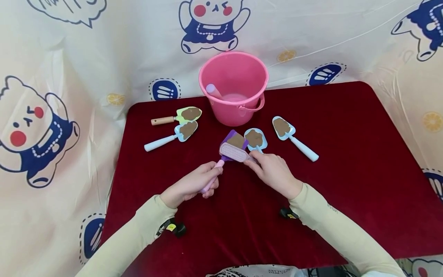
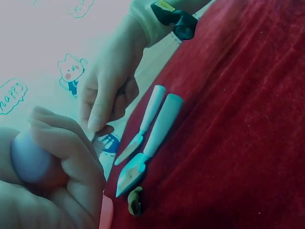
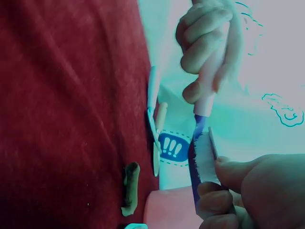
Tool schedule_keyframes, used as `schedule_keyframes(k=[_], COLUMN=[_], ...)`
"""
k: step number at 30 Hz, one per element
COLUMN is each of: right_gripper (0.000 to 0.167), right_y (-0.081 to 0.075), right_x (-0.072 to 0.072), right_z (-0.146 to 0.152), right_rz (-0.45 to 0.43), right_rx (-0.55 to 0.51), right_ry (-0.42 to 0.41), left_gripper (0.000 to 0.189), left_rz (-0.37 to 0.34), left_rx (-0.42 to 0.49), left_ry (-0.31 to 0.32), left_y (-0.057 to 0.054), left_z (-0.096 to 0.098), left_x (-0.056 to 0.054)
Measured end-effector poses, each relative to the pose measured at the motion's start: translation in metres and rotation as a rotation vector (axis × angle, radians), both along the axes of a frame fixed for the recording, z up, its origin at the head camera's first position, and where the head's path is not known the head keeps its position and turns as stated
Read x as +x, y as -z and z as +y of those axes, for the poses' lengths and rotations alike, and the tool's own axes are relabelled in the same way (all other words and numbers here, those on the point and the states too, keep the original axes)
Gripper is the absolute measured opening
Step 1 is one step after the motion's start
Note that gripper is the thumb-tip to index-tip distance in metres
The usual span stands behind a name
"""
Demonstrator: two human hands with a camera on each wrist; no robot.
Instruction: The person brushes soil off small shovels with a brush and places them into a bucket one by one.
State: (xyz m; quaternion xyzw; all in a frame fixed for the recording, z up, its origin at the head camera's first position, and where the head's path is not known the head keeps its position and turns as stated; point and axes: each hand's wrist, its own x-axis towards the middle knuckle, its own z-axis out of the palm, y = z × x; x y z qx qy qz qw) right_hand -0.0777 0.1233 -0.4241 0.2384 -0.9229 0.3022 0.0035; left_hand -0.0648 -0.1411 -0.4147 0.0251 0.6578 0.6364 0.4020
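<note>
My left hand grips the lilac handle of a small purple shovel. A brown layer covers part of its blade. In my right hand, thumb and fingers pinch a lilac-backed brush. Its pale bristles lie against the purple blade in the right wrist view. Just beyond the right hand, a light-blue shovel holds a brown patch, and its handle is mostly hidden by that hand.
A pink bucket stands at the back with a lilac handle inside. On the left lie a green shovel and a blue shovel; another blue shovel lies right. A curled brownish piece is on the red tablecloth.
</note>
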Motion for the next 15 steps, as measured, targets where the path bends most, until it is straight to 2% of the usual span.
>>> schedule_keyframes(k=[8,15], right_gripper=[0.027,0.019], right_y=[0.002,0.0002], right_x=[-0.002,-0.0053], right_z=[-0.0023,-0.0013], right_rz=[0.051,0.011], right_rx=[-0.014,-0.13], right_ry=[0.073,0.069], left_gripper=[0.024,0.024], left_rz=[0.011,0.011], left_rx=[-0.013,-0.027], left_ry=[-0.021,-0.039], left_y=[0.0018,0.0024], left_z=[0.0012,0.0009], left_x=[-0.0048,-0.0087])
